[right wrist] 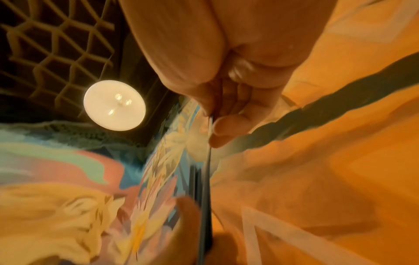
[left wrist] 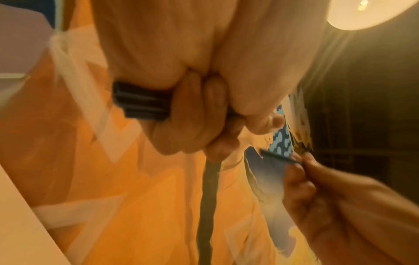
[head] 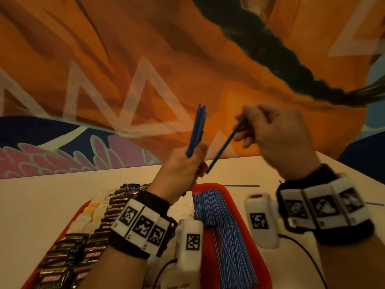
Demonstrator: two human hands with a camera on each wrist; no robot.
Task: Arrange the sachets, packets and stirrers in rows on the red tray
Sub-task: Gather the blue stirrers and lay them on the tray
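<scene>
My left hand (head: 187,163) is raised above the red tray (head: 210,187) and grips a bundle of blue stirrers (head: 196,130) that stands upright; the left wrist view shows the bundle's ends (left wrist: 138,104) sticking out of the curled fingers. To its right, my right hand (head: 268,130) pinches a single blue stirrer (head: 226,146) that slants down toward the left hand; this stirrer (right wrist: 207,175) runs down from the fingertips in the right wrist view. On the tray lie a row of blue stirrers (head: 216,213), black coffee sachets (head: 62,261) and white and yellow packets (head: 93,207).
The tray sits on a pale table (head: 41,205) against a painted orange wall (head: 145,59). One loose blue stirrer (head: 243,186) lies on the table behind the tray. A black cable (head: 306,251) trails from my right wrist.
</scene>
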